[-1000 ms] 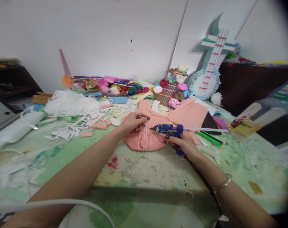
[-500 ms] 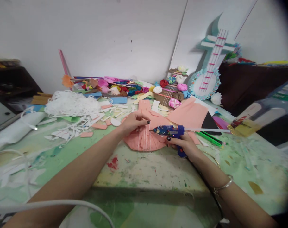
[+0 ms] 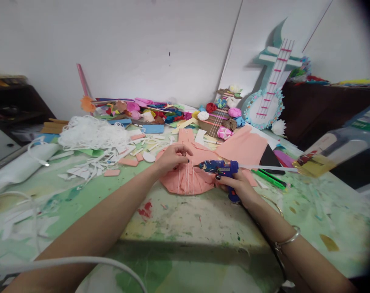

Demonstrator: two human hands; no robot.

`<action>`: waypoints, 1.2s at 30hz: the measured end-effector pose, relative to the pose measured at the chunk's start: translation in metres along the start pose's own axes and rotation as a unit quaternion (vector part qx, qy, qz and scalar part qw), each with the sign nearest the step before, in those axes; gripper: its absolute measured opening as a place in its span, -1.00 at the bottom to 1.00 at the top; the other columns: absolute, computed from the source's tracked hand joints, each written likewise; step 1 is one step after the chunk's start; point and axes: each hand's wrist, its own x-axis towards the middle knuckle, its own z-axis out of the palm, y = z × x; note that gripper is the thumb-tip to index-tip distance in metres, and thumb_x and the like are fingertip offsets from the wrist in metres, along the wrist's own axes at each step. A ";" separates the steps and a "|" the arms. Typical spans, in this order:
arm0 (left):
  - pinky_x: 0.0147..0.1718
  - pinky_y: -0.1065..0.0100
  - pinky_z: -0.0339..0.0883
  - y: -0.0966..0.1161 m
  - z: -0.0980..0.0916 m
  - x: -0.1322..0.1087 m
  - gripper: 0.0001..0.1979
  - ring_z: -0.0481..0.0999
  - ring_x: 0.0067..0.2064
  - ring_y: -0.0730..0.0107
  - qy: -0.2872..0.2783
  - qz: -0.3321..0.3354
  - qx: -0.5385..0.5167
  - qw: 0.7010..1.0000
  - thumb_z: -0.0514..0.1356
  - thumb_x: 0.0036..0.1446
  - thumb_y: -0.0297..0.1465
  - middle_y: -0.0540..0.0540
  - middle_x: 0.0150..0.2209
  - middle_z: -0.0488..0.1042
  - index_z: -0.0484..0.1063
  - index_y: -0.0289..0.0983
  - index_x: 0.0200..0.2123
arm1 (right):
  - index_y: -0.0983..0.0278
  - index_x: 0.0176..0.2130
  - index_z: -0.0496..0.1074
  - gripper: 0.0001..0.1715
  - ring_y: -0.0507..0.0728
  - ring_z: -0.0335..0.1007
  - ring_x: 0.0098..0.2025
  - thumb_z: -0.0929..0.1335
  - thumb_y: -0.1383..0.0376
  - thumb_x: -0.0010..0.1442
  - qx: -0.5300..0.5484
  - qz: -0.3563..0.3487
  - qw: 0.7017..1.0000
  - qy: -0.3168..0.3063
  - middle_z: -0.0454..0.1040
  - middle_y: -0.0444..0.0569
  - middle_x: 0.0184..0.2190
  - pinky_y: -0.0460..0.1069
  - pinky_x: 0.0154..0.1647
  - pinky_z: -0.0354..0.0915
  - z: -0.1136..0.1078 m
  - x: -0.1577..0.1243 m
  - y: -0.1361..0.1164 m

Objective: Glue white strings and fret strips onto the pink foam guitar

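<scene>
A lute-shaped craft piece point(image 3: 200, 152) covered in pink crepe paper lies flat in front of me, with several white strings point(image 3: 186, 181) running down its round body. Over the strings, my left hand point(image 3: 174, 158) has its thumb and fingers closed in a pinch. What they hold, if anything, is too small to make out. My right hand point(image 3: 241, 187) grips a blue hot glue gun point(image 3: 226, 171) by its handle. The nozzle points left at the strings, close to my left fingertips. A long translucent glue stick point(image 3: 267, 167) sticks out of its back.
White string point(image 3: 92, 132) lies heaped at the left beside paper scraps. Behind are crepe paper flowers point(image 3: 166, 114), a small brown lute point(image 3: 211, 122) and a tall teal lute point(image 3: 266, 95). A pink sheet point(image 3: 242, 146), green cutter point(image 3: 270, 179) and plastic bottle point(image 3: 340, 142) occupy the right.
The pinching fingertips of my left hand have dipped slightly towards the round body. The glue gun has shifted a touch to the right, still in my right hand.
</scene>
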 end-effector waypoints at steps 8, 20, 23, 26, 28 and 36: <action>-0.69 0.55 -0.01 0.001 0.000 0.000 -0.75 0.17 -0.66 0.70 -0.001 0.002 0.019 1.000 0.21 -0.23 -0.52 0.14 -0.54 0.21 0.40 -0.33 -0.35 | 0.27 -0.46 0.40 -0.77 -0.03 0.03 -0.63 0.45 0.19 -0.08 0.000 0.005 1.000 -0.001 0.27 -0.19 -0.67 -0.05 -0.60 -0.15 -0.002 -0.001 -0.002; -0.64 0.54 0.05 0.003 -0.001 0.000 -0.80 0.25 -0.58 0.65 -0.037 0.018 0.092 0.995 0.21 -0.26 -0.51 0.06 -0.53 0.31 0.47 -0.35 -0.43 | 0.29 -0.47 0.43 -0.82 -0.03 0.08 -0.61 0.44 0.23 -0.06 -0.034 0.002 0.999 -0.018 0.36 -0.15 -0.62 -0.06 -0.59 -0.09 -0.003 0.001 0.002; -0.65 0.54 0.04 0.002 0.000 -0.001 -0.79 0.25 -0.59 0.65 -0.031 0.016 0.093 0.995 0.19 -0.25 -0.51 0.06 -0.52 0.29 0.47 -0.35 -0.41 | 0.28 -0.45 0.43 -0.83 -0.03 0.10 -0.59 0.44 0.23 -0.05 -0.034 -0.003 0.999 -0.023 0.37 -0.15 -0.61 -0.05 -0.57 -0.07 -0.004 0.001 0.004; -0.69 0.54 0.00 0.002 0.000 -0.002 -0.77 0.22 -0.63 0.65 -0.020 -0.004 0.078 0.997 0.18 -0.21 -0.48 0.08 -0.54 0.26 0.47 -0.34 -0.36 | 0.28 -0.44 0.42 -0.84 -0.02 0.09 -0.59 0.43 0.24 -0.03 -0.035 -0.010 0.999 -0.025 0.37 -0.16 -0.60 -0.05 -0.56 -0.06 -0.005 0.001 0.006; -0.70 0.54 0.01 0.002 0.000 -0.002 -0.76 0.23 -0.63 0.65 -0.014 -0.008 0.070 0.997 0.21 -0.19 -0.46 0.09 -0.53 0.25 0.46 -0.34 -0.34 | 0.28 -0.43 0.42 -0.83 -0.02 0.09 -0.58 0.43 0.24 -0.03 -0.037 -0.011 0.999 -0.025 0.36 -0.17 -0.60 -0.05 -0.56 -0.07 -0.006 0.002 0.007; -0.70 0.57 0.06 0.004 0.000 -0.003 -0.85 0.28 -0.62 0.63 -0.022 0.002 0.085 0.996 0.21 -0.17 -0.50 0.08 -0.57 0.26 0.46 -0.34 -0.40 | 0.29 -0.46 0.42 -0.80 -0.02 0.10 -0.60 0.43 0.21 -0.07 -0.053 0.000 0.998 -0.022 0.37 -0.14 -0.61 -0.05 -0.58 -0.08 -0.005 0.000 -0.001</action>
